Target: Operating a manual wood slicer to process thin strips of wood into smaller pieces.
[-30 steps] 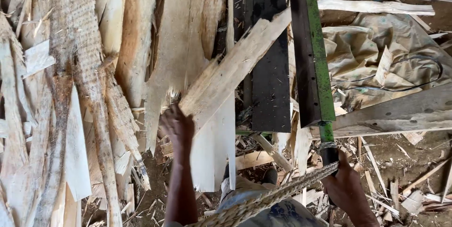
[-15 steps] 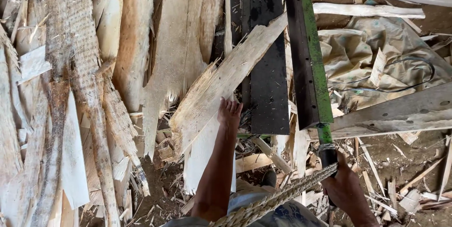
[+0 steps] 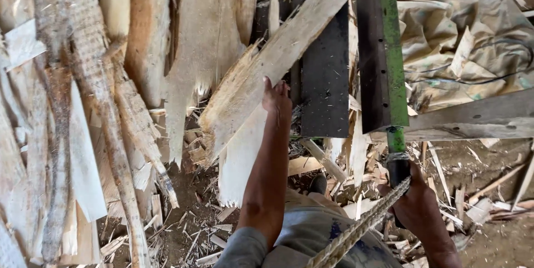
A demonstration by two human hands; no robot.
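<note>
left hand (image 3: 276, 98) on plank (image 3: 261, 87) — right hand (image 3: 414, 204) grips blade (image 3: 382, 51)

Left hand climbing the plank
The left hand (image 3: 276, 97) is reaching farther up, leaving the splintered lower end and now resting on the slanted plank (image 3: 267, 73).

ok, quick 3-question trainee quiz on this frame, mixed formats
1. True or false: the left hand rests on the pale splintered plank.
2. Which does the right hand grip? A) a loose wood chip B) the dark handle below the long green-edged blade C) the tan tarp
3. Fill in: a thick twisted ____ runs diagonally across the lower frame in front of the right hand.

Key: 1 true; 2 B; 3 rope
</note>
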